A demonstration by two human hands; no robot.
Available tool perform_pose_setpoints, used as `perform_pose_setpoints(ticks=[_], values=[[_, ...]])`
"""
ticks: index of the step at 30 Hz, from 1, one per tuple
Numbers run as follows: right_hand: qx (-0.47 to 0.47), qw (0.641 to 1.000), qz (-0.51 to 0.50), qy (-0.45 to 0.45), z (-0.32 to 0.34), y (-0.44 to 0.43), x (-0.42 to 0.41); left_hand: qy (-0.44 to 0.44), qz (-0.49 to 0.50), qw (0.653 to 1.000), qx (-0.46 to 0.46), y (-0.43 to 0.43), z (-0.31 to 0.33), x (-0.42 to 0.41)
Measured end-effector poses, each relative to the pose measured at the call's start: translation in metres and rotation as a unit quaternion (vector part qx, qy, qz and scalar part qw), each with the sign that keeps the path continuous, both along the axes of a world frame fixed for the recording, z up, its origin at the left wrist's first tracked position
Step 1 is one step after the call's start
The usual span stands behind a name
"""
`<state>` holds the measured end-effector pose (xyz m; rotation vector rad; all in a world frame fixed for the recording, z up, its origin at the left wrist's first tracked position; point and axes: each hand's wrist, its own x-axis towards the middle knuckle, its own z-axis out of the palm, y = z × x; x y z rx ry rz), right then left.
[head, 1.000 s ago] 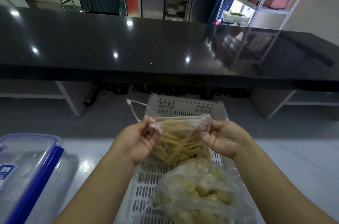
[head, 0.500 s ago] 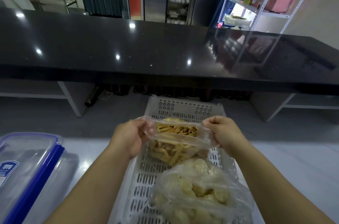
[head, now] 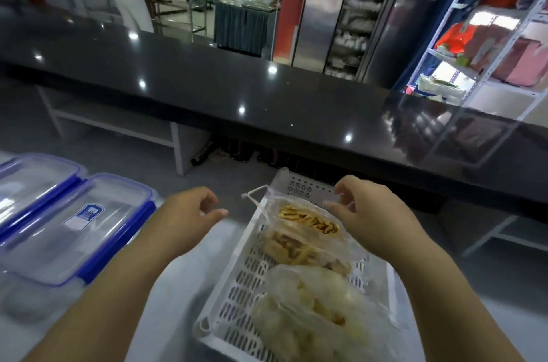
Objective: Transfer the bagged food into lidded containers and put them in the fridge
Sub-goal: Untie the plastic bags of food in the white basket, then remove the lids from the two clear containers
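The open bag of yellow sticks (head: pixel 305 228) lies in the white basket (head: pixel 237 287) on the grey table (head: pixel 201 272), with a bag of pale food (head: pixel 320 317) just beside it. The left hand (head: pixel 189 213) hovers beside the basket, its grip loose and empty. The right hand (head: pixel 367 213) hangs over the bag's rim, holding nothing. Two lidded containers (head: pixel 83 228) sit at the left.

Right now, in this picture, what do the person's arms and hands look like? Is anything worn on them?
No sleeves are in view: both arms are bare as far as the frame shows. The left hand and the right hand wear no gloves, and I see no watch, ring or bracelet.
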<state>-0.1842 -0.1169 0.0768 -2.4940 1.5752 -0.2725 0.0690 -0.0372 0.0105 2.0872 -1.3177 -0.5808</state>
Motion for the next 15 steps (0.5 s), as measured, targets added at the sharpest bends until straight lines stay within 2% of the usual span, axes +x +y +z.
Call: perform_pose_setpoints(ticks=[8,11,15], values=[[0.071,0.978,0.175,0.087,0.005,0.037,0.09,-0.015,0.05,0.999,0.012,0.083,-0.001,0.053],[0.096,0.963,0.212,0.138,-0.007,0.051,0.123,-0.003,0.05,0.999,-0.008,0.108,-0.009,0.081],[0.128,0.955,0.222,0.147,-0.024,0.07,0.163,-0.02,0.077,0.996,-0.047,0.125,-0.018,0.129]])
